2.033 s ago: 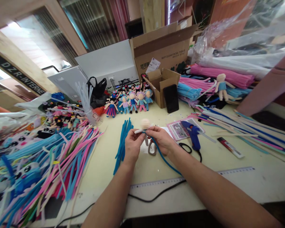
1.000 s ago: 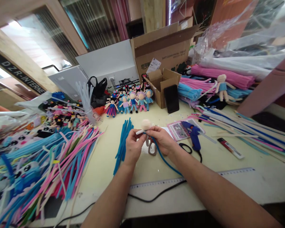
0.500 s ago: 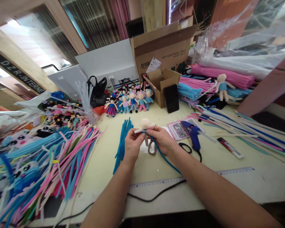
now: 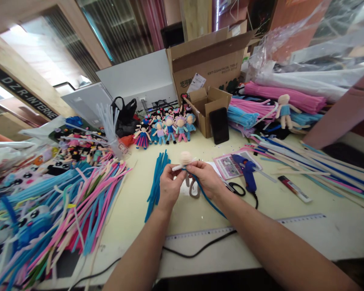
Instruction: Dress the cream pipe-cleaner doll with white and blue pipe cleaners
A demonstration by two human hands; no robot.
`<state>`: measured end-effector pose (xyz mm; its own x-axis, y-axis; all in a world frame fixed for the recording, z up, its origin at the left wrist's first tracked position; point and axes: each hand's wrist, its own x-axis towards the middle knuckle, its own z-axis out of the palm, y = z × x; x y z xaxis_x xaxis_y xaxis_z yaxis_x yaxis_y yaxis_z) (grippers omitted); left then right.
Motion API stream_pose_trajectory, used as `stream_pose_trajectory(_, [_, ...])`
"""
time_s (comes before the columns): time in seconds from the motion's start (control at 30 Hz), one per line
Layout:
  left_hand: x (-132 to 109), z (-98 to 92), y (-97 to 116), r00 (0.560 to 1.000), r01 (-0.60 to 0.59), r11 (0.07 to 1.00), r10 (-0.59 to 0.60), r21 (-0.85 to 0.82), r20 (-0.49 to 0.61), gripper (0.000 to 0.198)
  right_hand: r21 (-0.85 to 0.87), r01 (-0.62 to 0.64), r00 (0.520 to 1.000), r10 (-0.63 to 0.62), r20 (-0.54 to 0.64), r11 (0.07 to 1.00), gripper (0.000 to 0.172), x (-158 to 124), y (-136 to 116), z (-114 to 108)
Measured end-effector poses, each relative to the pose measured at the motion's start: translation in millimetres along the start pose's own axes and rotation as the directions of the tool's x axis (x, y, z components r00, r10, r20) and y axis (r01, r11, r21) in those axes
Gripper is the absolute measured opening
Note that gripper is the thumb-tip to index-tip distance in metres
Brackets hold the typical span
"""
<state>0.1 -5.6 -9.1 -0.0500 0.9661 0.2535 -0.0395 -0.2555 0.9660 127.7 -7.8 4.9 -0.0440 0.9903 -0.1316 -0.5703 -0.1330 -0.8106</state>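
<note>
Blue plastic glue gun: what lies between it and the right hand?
The head view shows a black ring-shaped handle between right hand and gun, with part of a pink-bordered printed card farther back.

One view: head-worn cam, looking forward and down over the bench [image 4: 133, 198] from its near side. Wide framing; left hand [image 4: 170, 185] and right hand [image 4: 206, 178] near mid-frame, large cardboard box [image 4: 212, 66] beyond.

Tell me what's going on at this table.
The person's left hand and right hand pinch a small cream-headed figure below its head. A blue stem trails from the right hand. Loose blue stems lie beside the left hand; a glue gun lies to the right. Dolls stand behind.
</note>
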Motion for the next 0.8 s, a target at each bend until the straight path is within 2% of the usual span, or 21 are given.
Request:
stream_pose_trajectory(0.3, [0.9,0.2,3.4,1.000,0.005,1.000,-0.005,-0.002,0.021,0.023,0.012,-0.011,1.000,0.011,0.012,1.000,0.024,-0.1,-0.5,-0.3])
stream_pose_trajectory(0.63, [1.9,1.5,3.3,1.000,0.028,0.999,-0.028,-0.036,-0.001,0.025,-0.070,-0.012,1.000,0.013,0.012,0.997,0.028,-1.4,-2.5,-0.3])
stream_pose_trajectory(0.73, [4.6,0.8,3.8,0.998,0.056,0.993,-0.057,-0.100,-0.002,0.026,-0.146,-0.019,0.998,0.026,0.050,0.989,0.028,-0.9,-6.5,-1.5])
stream_pose_trajectory(0.8, [6.9,0.1,3.5,0.996,0.086,0.985,-0.089,-0.152,-0.013,0.027,-0.266,0.025,0.998,-0.011,0.054,0.964,0.028,0.1,-7.8,-3.3])
